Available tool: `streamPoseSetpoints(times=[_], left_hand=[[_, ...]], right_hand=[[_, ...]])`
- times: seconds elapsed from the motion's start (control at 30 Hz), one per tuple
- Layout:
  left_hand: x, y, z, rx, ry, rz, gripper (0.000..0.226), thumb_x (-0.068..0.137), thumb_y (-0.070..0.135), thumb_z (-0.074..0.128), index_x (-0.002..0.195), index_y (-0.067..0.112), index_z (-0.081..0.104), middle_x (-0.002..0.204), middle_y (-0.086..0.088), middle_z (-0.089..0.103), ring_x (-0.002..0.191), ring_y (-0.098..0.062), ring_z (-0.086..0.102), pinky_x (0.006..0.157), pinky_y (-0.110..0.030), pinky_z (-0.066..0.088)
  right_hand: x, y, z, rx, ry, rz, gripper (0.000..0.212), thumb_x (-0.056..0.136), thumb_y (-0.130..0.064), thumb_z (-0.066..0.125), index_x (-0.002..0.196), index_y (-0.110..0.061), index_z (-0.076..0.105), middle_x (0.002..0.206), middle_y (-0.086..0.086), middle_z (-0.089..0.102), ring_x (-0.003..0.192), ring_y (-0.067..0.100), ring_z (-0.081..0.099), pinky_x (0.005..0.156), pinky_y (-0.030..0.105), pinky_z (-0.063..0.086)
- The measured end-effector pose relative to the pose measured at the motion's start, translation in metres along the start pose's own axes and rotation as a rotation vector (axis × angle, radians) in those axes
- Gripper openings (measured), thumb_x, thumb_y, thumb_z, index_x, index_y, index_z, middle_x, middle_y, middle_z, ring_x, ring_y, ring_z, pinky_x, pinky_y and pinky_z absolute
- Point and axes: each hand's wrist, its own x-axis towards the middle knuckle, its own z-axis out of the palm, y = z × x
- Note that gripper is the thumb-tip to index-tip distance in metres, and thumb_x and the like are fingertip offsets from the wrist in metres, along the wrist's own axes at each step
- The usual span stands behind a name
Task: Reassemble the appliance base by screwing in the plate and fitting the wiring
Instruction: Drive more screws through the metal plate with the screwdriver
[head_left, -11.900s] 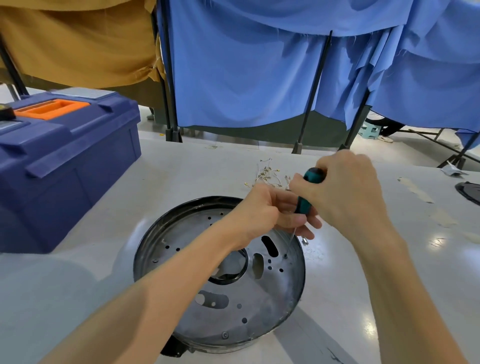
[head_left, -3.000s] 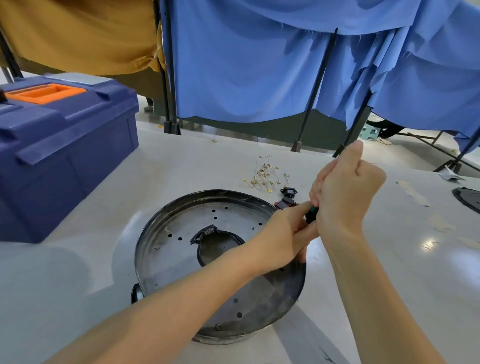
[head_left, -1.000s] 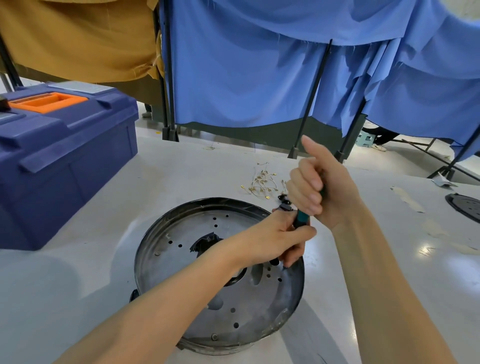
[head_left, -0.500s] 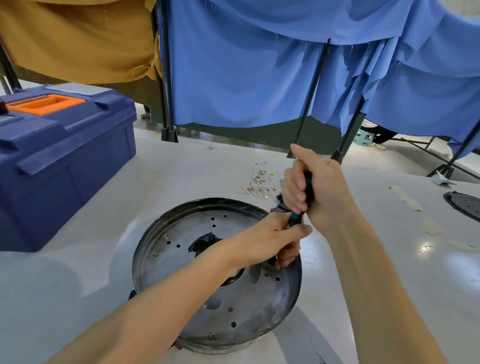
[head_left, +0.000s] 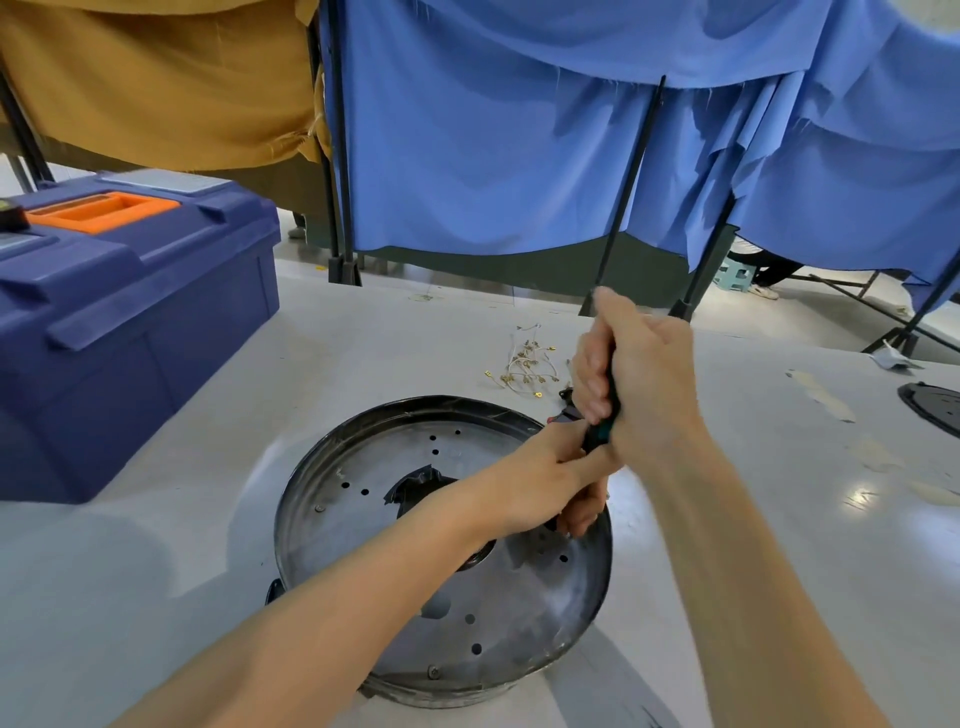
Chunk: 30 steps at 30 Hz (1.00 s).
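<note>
The round metal appliance base (head_left: 332, 499) sat on the pale bench (head_left: 363, 353), directly in front of the person, with the perforated plate (head_left: 519, 613) lying inside its raised rim. The right hand (head_left: 644, 379) was closed in a fist round the dark, teal-tipped handle of a screwdriver (head_left: 602, 434), held nearly upright above the far right edge of the base. Just below it, the left hand (head_left: 545, 483) reached in across the plate, its fingers curled about the lower part of the screwdriver; the tip and whatever it met were hidden beneath those fingers. The wiring (head_left: 524, 364), a small tangle of pale leads with brass-coloured terminals, lay loose on the bench beyond the base, apart from it. A small black part (head_left: 565, 402) showed just behind the rim, beside the right hand. A large blue toolbox (head_left: 130, 322) with an orange tray in its lid stood at the left of the bench. At the far right edge lay a dark round disc (head_left: 935, 410). Behind the bench hung a blue curtain (head_left: 493, 156) and, to the left, a mustard cloth (head_left: 156, 88).
</note>
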Motion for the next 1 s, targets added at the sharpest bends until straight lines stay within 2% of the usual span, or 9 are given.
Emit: streamPoseSetpoints(times=[0.1,0.17,0.37,0.43,0.57,0.63,0.8,0.9,1.0], left_hand=[[0.004,0.0,0.001,0.002,-0.014,-0.018,0.041,0.104,0.023,0.041,0.066,0.008,0.041,0.052,-0.013,0.041,0.045,-0.022,0.041,0.054,-0.032,0.039],[0.005,-0.001,0.0,-0.005,-0.006,-0.02,0.042,0.103,0.022,0.042,0.063,0.009,0.041,0.051,-0.013,0.042,0.045,-0.021,0.042,0.051,-0.029,0.039],[0.0,-0.003,-0.002,-0.062,0.047,0.031,0.029,0.103,0.02,0.042,0.078,0.005,0.047,0.053,-0.014,0.051,0.053,-0.026,0.049,0.059,-0.035,0.041],[0.0,-0.002,-0.001,-0.039,0.024,0.032,0.03,0.104,0.019,0.039,0.078,0.005,0.045,0.056,-0.015,0.05,0.052,-0.025,0.047,0.056,-0.032,0.041],[0.003,0.001,-0.002,-0.029,-0.022,0.03,0.035,0.104,0.016,0.039,0.072,0.004,0.047,0.057,-0.021,0.048,0.05,-0.025,0.046,0.058,-0.031,0.043],[0.004,0.0,-0.002,-0.013,-0.04,0.02,0.032,0.102,0.015,0.039,0.074,0.004,0.048,0.056,-0.021,0.048,0.048,-0.025,0.045,0.058,-0.033,0.042],[0.005,-0.005,-0.01,-0.1,-0.023,-0.03,0.038,0.1,0.021,0.048,0.066,0.005,0.05,0.053,-0.012,0.055,0.052,-0.021,0.054,0.056,-0.027,0.046],[0.001,-0.004,-0.019,-0.094,-0.045,-0.046,0.03,0.094,0.027,0.057,0.079,0.002,0.066,0.065,-0.008,0.066,0.064,-0.024,0.059,0.061,-0.028,0.049],[-0.002,-0.001,-0.029,-0.022,-0.007,-0.033,0.023,0.084,0.019,0.065,0.066,0.031,0.072,0.063,0.009,0.066,0.061,-0.015,0.057,0.065,-0.019,0.048]], right_hand=[[0.012,-0.014,-0.02,0.106,-0.427,0.207,0.064,0.098,-0.026,0.05,0.04,-0.008,0.033,0.032,0.005,0.028,0.025,0.018,0.024,0.033,0.019,0.025],[0.011,-0.011,-0.017,0.169,-0.459,0.209,0.065,0.1,-0.023,0.047,0.037,-0.011,0.032,0.029,0.001,0.025,0.023,0.014,0.018,0.032,0.013,0.017],[-0.001,0.011,0.014,-0.214,0.23,-0.168,0.066,0.102,-0.019,0.037,0.038,-0.003,0.037,0.029,-0.003,0.031,0.025,0.014,0.028,0.034,0.015,0.025],[-0.002,0.012,0.012,-0.234,0.298,-0.192,0.066,0.101,-0.018,0.038,0.037,-0.003,0.041,0.029,-0.002,0.033,0.026,0.016,0.031,0.035,0.018,0.027],[0.01,-0.006,-0.014,0.078,-0.286,0.147,0.062,0.098,-0.024,0.051,0.039,-0.008,0.039,0.033,0.006,0.034,0.027,0.019,0.028,0.035,0.021,0.028],[0.013,-0.009,-0.02,0.178,-0.437,0.211,0.063,0.098,-0.025,0.05,0.039,-0.009,0.034,0.031,0.004,0.029,0.024,0.016,0.024,0.032,0.017,0.024],[0.006,0.004,0.005,0.031,-0.089,0.018,0.066,0.102,-0.019,0.043,0.036,-0.014,0.036,0.03,0.001,0.027,0.024,0.014,0.019,0.036,0.013,0.019],[0.0,0.01,0.02,-0.178,0.201,-0.169,0.068,0.103,-0.018,0.038,0.035,-0.009,0.038,0.028,-0.002,0.033,0.024,0.013,0.029,0.035,0.016,0.025],[-0.006,0.013,0.028,-0.351,0.425,-0.308,0.07,0.104,-0.019,0.034,0.04,0.005,0.043,0.032,0.01,0.04,0.027,0.014,0.039,0.035,0.02,0.032]])
